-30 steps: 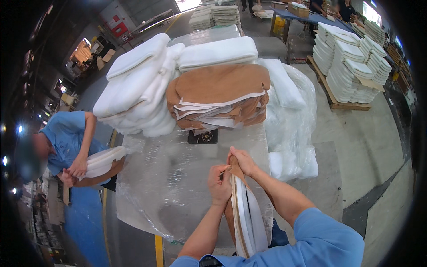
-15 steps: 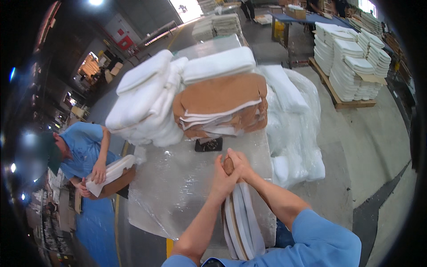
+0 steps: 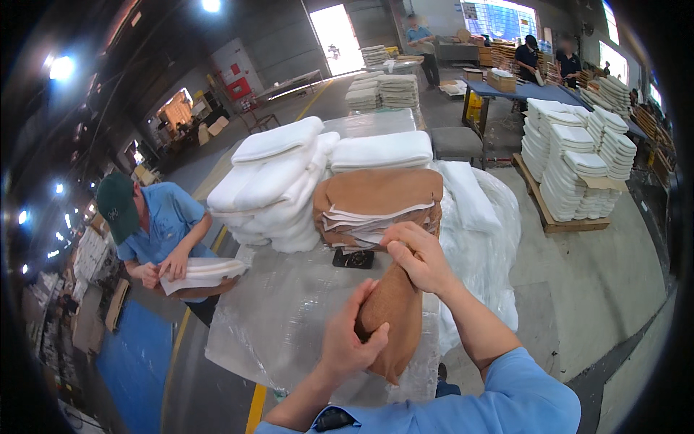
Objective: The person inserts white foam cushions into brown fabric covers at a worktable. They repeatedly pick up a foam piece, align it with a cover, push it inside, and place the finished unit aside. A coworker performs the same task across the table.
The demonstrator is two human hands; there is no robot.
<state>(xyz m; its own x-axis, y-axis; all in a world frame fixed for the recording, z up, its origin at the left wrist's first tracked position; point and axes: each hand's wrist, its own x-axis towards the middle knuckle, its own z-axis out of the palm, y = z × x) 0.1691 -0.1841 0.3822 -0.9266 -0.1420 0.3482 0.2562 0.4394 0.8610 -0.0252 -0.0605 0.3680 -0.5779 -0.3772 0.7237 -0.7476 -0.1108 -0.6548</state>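
1. Right now your left hand (image 3: 350, 343) wraps around the lower part of a brown padded piece (image 3: 390, 318); its grip is closed on the fabric, thumb across the front.
2. Your right hand (image 3: 419, 257) pinches the top end of the same brown piece, fingers curled shut over its upper edge.
3. That brown piece stands nearly upright between your two hands, lifted above the near edge of the worktop (image 3: 289, 318), which is covered in clear plastic sheeting.
4. Just beyond your right hand lies a stack of brown pieces with white edges (image 3: 376, 206), resting on the worktop.
5. White foam pads (image 3: 271, 184) are heaped to the left of that stack, and a folded white pad (image 3: 383, 150) sits on top of it.
6. A small black object (image 3: 353, 258) lies on the plastic, near the front of the brown stack.
7. To your left, a co-worker in a blue shirt and green cap (image 3: 155, 220) bends over a white and brown piece (image 3: 202, 275), both hands on it.
8. Off to the right, tall piles of white pads (image 3: 578, 163) stand on a wooden pallet on the floor.
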